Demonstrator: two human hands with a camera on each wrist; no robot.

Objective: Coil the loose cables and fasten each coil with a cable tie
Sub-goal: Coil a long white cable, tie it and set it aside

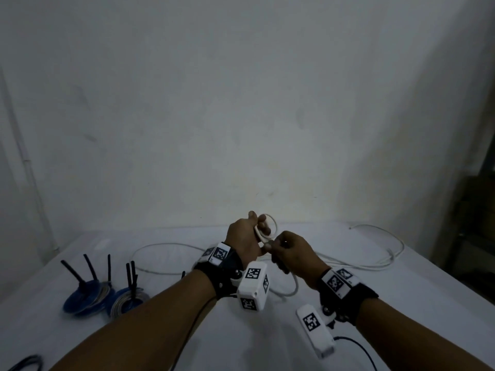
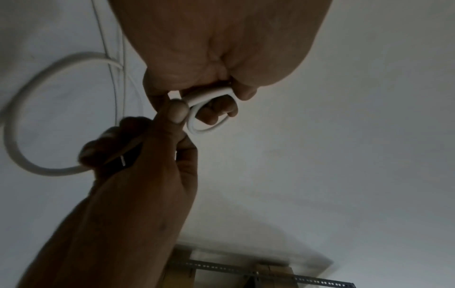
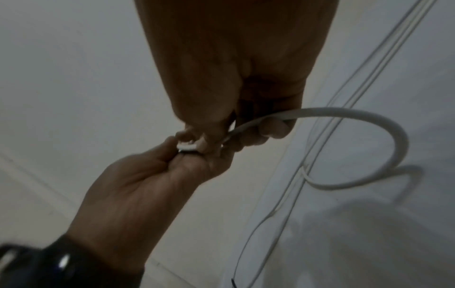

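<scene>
A white cable (image 1: 296,286) trails over the white table (image 1: 401,303). My left hand (image 1: 260,229) is raised near the table's middle and grips a small loop of this white cable (image 2: 212,124) with curled fingers. Just to its right, my right hand (image 1: 272,247) pinches the same cable where it meets the loop. In the left wrist view the right thumb (image 2: 177,113) presses against the loop. From the right wrist view, the cable (image 3: 384,124) leaves my right fingers and curves down to the table, and the left hand (image 3: 147,185) holds the loop's end (image 3: 188,148).
Two blue-and-grey coils (image 1: 85,299) (image 1: 128,299) with upright black ties lie at the left. A thinner white cable (image 1: 388,259) sprawls across the far right. A dark cable (image 1: 26,364) lies at the near left corner, another (image 1: 359,346) near my right wrist.
</scene>
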